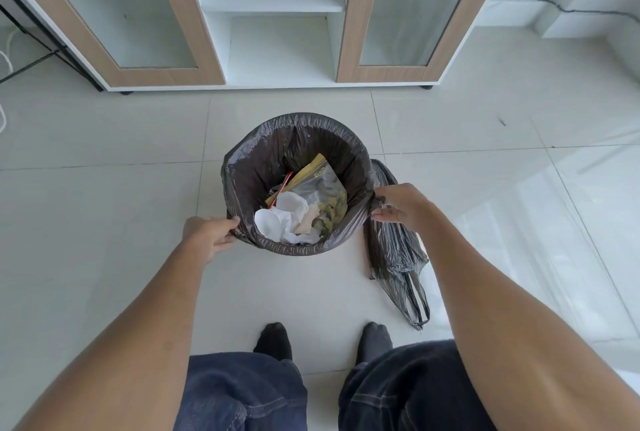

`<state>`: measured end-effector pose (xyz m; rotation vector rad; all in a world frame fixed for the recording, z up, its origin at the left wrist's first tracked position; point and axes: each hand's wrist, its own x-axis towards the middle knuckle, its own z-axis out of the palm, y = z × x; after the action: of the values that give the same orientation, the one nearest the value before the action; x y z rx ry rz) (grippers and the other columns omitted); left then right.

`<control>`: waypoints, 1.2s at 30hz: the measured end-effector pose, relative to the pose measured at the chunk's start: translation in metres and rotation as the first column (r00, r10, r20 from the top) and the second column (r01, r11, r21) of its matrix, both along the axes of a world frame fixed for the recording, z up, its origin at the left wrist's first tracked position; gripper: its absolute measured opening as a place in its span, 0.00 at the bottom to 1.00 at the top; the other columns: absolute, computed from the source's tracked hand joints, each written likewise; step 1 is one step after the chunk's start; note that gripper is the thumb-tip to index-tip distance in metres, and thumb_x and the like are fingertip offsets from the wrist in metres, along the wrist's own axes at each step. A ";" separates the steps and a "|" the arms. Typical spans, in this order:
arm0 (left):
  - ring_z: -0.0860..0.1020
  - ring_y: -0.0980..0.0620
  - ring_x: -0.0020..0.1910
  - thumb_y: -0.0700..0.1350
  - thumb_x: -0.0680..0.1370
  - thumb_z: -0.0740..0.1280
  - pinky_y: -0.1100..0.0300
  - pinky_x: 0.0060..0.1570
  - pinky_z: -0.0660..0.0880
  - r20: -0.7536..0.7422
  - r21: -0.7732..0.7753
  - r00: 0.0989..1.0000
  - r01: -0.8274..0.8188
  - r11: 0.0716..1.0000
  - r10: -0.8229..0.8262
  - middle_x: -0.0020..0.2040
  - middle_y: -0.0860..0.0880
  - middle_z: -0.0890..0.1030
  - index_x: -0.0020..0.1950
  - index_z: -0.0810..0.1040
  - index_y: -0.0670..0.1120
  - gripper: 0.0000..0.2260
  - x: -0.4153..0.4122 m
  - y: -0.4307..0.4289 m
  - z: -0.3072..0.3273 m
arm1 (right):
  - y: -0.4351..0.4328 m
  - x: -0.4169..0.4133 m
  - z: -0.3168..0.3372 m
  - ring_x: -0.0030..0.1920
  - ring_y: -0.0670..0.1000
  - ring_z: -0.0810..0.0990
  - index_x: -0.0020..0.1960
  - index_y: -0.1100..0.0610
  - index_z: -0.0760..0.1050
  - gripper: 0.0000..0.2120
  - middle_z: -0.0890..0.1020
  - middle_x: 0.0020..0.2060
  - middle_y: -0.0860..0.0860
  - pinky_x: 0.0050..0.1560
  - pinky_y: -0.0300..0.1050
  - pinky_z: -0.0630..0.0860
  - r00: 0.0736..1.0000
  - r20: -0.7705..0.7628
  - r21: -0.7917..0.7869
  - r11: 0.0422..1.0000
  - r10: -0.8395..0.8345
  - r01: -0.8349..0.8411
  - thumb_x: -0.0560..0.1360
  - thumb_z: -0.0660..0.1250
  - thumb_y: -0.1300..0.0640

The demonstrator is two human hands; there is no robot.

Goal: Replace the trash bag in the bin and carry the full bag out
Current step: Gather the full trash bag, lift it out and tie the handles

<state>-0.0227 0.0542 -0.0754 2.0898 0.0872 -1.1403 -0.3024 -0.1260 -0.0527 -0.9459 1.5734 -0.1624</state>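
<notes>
Both hands pinch the upright bin's bag rim [301, 119]: left hand [207, 235] near-left, right hand [401, 203] right. Spare bag [398, 257] lies lengthwise near-to-far, right.

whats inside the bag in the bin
On top in the bin bag: white crumpled paper, a clear zip bag with a yellow top, and a red scrap. Anything underneath is covered.

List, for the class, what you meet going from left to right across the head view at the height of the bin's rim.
Left hand pinching the bag edge → full trash bag lining the bin → right hand gripping the opposite edge → spare trash bag lying on the floor tiles.
</notes>
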 end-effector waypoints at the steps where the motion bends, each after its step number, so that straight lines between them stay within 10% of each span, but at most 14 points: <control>1: 0.80 0.44 0.43 0.37 0.74 0.74 0.54 0.52 0.78 0.019 0.000 1.000 -0.024 1.000 0.024 0.53 0.36 0.81 0.51 0.75 0.36 0.10 0.001 -0.001 -0.001 | -0.001 0.000 0.000 0.39 0.55 0.84 0.59 0.65 0.75 0.17 0.79 0.53 0.62 0.44 0.52 0.84 0.999 0.013 -0.001 1.000 0.029 -0.029 0.76 0.70 0.54; 10: 0.77 0.51 0.32 0.41 0.70 0.78 0.62 0.36 0.82 0.086 -0.061 0.996 0.024 0.998 -0.018 0.39 0.42 0.81 0.53 0.78 0.37 0.16 -0.010 -0.009 0.012 | 0.016 0.015 0.000 0.35 0.55 0.82 0.57 0.63 0.64 0.13 0.77 0.38 0.58 0.34 0.51 0.83 0.972 -0.081 0.068 0.974 0.222 -0.217 0.81 0.64 0.56; 15: 0.78 0.51 0.31 0.45 0.71 0.78 0.62 0.29 0.81 0.060 -0.040 0.993 0.101 0.994 -0.098 0.37 0.44 0.79 0.53 0.79 0.37 0.17 -0.009 -0.008 0.016 | 0.015 0.019 -0.005 0.37 0.60 0.85 0.61 0.62 0.63 0.12 0.77 0.39 0.60 0.49 0.56 0.83 0.975 -0.134 0.062 0.984 0.175 -0.168 0.82 0.59 0.56; 19: 0.82 0.47 0.37 0.48 0.73 0.76 0.56 0.40 0.82 0.016 0.003 0.973 0.228 0.974 -0.228 0.43 0.41 0.81 0.56 0.80 0.36 0.20 -0.009 -0.007 0.020 | 0.015 0.018 -0.007 0.38 0.61 0.86 0.59 0.63 0.65 0.10 0.79 0.36 0.60 0.51 0.58 0.83 0.975 -0.166 0.045 0.988 0.151 -0.146 0.81 0.57 0.58; 26: 0.81 0.51 0.36 0.43 0.74 0.75 0.68 0.30 0.80 0.161 -0.174 0.969 0.214 0.961 -0.187 0.42 0.42 0.84 0.52 0.81 0.41 0.10 -0.012 -0.015 0.035 | 0.017 0.023 -0.002 0.35 0.58 0.86 0.46 0.61 0.66 0.07 0.83 0.29 0.59 0.28 0.41 0.79 0.951 -0.251 -0.026 0.981 0.182 -0.195 0.77 0.51 0.61; 30: 0.81 0.48 0.38 0.40 0.68 0.80 0.59 0.30 0.79 0.286 -0.027 0.896 0.363 0.931 -0.341 0.41 0.45 0.83 0.42 0.79 0.44 0.10 -0.013 -0.008 0.025 | 0.017 0.027 -0.003 0.27 0.54 0.84 0.45 0.61 0.66 0.07 0.82 0.25 0.58 0.21 0.39 0.74 0.938 -0.274 -0.019 0.974 0.212 -0.225 0.78 0.52 0.60; 36: 0.85 0.44 0.37 0.48 0.61 0.82 0.48 0.44 0.83 0.387 0.167 0.854 0.306 0.937 -0.348 0.39 0.43 0.85 0.45 0.80 0.40 0.21 -0.012 -0.022 0.001 | 0.017 0.034 -0.009 0.32 0.54 0.85 0.45 0.61 0.67 0.07 0.84 0.27 0.57 0.32 0.42 0.79 0.926 -0.291 -0.019 0.966 0.241 -0.257 0.78 0.52 0.60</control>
<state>-0.0345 0.0323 -0.0740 2.4568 -0.4401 -0.8661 -0.2682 -0.1089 -0.0618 -1.2489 1.6998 0.1154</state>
